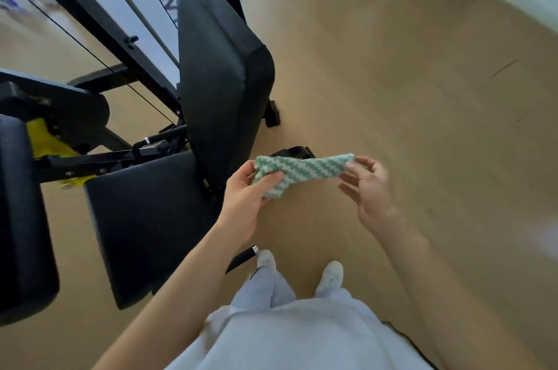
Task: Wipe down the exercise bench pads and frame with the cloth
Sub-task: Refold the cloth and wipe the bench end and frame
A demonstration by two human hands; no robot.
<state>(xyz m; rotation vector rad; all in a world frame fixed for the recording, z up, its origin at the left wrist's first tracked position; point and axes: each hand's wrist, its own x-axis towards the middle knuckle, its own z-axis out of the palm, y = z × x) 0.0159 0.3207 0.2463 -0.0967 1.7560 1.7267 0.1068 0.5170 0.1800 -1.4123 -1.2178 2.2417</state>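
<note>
Beside seat pad (pixel 145 218): cloth (pixel 297 171) pinched between left hand (pixel 246 197) and right hand (pixel 370 188); best folded flat before wiping

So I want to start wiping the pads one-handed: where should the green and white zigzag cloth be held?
Probably at the bunched end already in the left hand. The green and white zigzag cloth hangs stretched between both hands, the right hand pinching only its far tip. Gather it into the left palm from below, since the black upright back pad and black seat pad lie on that side.
</note>
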